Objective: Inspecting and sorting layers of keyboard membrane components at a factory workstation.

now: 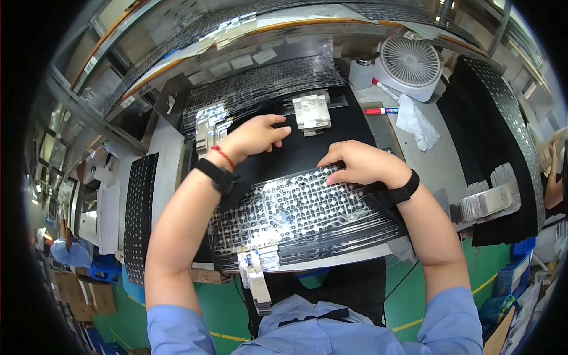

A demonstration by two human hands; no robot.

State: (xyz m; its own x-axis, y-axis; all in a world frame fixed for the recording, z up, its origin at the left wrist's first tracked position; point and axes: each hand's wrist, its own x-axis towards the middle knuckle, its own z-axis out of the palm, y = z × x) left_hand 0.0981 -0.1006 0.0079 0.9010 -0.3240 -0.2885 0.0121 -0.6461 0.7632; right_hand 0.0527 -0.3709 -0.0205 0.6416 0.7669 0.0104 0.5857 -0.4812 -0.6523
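Observation:
My left hand (255, 139) hovers over the black mat (266, 167) with its fingers apart and nothing visible in them. My right hand (364, 164) is closed at the far edge of the top perforated sheet (290, 204), thumb on the sheet's surface and index finger at its edge. That sheet is dark with rows of shiny round spots and lies on a stack of similar sheets nearest to me. Beyond the mat, between my hands, sits a pile of flat silvery-white pieces (312, 112). More pale strips (210, 124) lie just left of my left hand.
Another stack of dark perforated sheets (260, 86) lies at the back. A white fan (411, 65), a bottle (361, 73), a red marker (381, 111) and a crumpled tissue (417, 124) stand or lie at right. Pale strips (255, 278) overhang the near table edge; more strips (488, 201) lie far right.

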